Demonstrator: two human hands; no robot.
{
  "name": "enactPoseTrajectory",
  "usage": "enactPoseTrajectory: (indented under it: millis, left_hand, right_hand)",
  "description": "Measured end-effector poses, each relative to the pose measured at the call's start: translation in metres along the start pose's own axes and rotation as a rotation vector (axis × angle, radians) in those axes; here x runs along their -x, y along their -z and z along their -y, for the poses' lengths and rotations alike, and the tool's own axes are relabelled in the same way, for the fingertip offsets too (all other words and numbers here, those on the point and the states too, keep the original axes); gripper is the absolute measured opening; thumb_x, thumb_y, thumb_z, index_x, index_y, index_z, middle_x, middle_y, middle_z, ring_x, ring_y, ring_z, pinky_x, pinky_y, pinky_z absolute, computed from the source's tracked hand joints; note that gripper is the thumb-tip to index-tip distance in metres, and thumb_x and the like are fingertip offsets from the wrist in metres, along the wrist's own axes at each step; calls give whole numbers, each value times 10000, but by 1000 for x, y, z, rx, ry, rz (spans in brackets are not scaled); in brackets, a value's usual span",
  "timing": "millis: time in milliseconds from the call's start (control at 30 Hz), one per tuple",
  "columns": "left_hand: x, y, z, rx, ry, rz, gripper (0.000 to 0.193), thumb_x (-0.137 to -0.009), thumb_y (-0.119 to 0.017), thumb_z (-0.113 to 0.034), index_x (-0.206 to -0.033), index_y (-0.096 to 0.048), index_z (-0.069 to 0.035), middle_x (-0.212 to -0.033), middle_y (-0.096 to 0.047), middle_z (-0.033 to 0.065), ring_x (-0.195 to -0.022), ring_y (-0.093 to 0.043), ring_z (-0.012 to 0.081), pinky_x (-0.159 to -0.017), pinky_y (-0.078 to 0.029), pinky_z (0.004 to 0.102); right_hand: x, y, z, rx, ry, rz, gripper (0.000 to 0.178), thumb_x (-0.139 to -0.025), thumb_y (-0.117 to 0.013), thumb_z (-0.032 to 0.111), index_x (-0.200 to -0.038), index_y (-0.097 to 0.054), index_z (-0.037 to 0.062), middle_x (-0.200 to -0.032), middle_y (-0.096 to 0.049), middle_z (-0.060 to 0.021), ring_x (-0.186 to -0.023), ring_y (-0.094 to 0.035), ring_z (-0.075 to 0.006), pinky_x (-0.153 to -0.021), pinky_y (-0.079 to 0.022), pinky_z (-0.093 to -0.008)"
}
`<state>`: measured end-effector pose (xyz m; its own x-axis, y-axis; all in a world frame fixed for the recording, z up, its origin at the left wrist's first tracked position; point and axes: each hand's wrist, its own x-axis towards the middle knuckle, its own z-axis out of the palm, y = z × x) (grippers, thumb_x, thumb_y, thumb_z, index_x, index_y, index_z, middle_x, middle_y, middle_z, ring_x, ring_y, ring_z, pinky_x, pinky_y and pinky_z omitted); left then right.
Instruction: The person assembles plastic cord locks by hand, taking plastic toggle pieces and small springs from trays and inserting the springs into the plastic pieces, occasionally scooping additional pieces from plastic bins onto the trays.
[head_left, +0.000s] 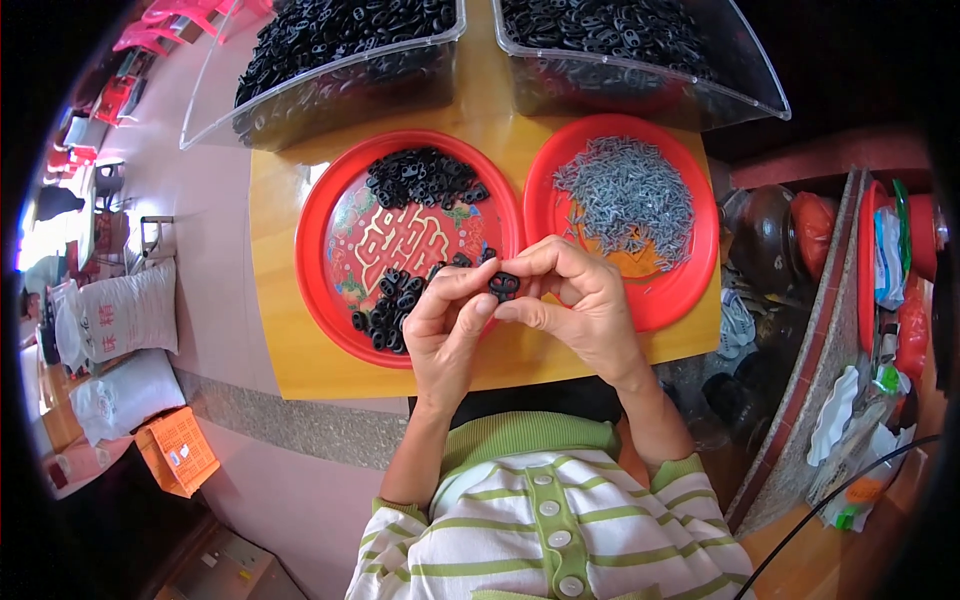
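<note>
Close together over the near edge of the table, both my hands pinch one small black plastic piece with two holes (503,287). My left hand (447,325) has its thumb and fingertips at the piece's left side. From the right, my right hand (577,297) holds it with thumb and forefinger, its other fingers curled. Below and left of them lies a red round tray (309,230) with a gold pattern, bearing two heaps of similar black pieces (418,177). Another red tray (704,245) at the right carries a pile of small silver screws (630,190).
Two clear plastic bins, a left one (365,88) and a right one (620,88), full of black pieces, stand at the table's far side. White sacks (125,310) and an orange basket (178,450) sit at the left. Jars and bags crowd a ledge (800,370) at right.
</note>
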<state>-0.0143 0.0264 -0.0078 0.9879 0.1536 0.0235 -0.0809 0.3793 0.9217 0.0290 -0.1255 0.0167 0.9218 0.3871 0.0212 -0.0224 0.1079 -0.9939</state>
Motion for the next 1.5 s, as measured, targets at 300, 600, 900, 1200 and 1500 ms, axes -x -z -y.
enactPoseTrajectory:
  millis: [300, 600, 900, 1200, 1500]
  left_hand:
    - [11, -4, 6, -2, -163, 13, 165, -845, -634, 40, -1004, -593, 25, -978, -585, 89, -891, -548, 115, -799, -445, 223]
    - [12, 1, 4, 43, -144, 2, 124, -835, -637, 58, -944, -585, 30, -965, -596, 108, -885, -556, 129, -780, -456, 235]
    - [-2, 13, -17, -12, -74, 35, 329, -802, -628, 113, -1118, -578, 35, -985, -595, 103, -855, -593, 155, -762, -486, 256]
    - [-35, 40, -37, -973, -263, -23, 162, -772, -668, 37, -922, -672, -27, -885, -613, 80, -818, -585, 193, -715, -475, 286]
    - [-37, 19, -18, -1331, -167, 141, 214, -778, -663, -90, -978, -632, -21, -931, -570, 112, -904, -528, 297, -780, -407, 391]
  right_hand:
    - [9, 0, 5, -120, -73, 78, 246, -807, -688, -13, -1039, -607, -8, -982, -565, -40, -835, -526, -76, -729, -459, -208]
    - [10, -6, 7, 18, -37, 100, 212, -807, -691, -1, -1000, -604, -13, -964, -582, -67, -849, -541, -89, -714, -459, -207]
    - [-23, 6, 26, 214, 31, 73, 214, -775, -721, 16, -977, -652, 9, -899, -626, -47, -814, -603, -106, -716, -494, -241]
    - [-106, 116, 77, 1095, 354, -633, 283, -889, -621, 83, -1170, -648, 88, -923, -645, 32, -723, -494, -17, -656, -415, -161]
    - [-54, 72, 58, 836, 282, -372, 43, -813, -680, 35, -836, -650, 56, -759, -569, 28, -669, -506, -47, -566, -398, -190]
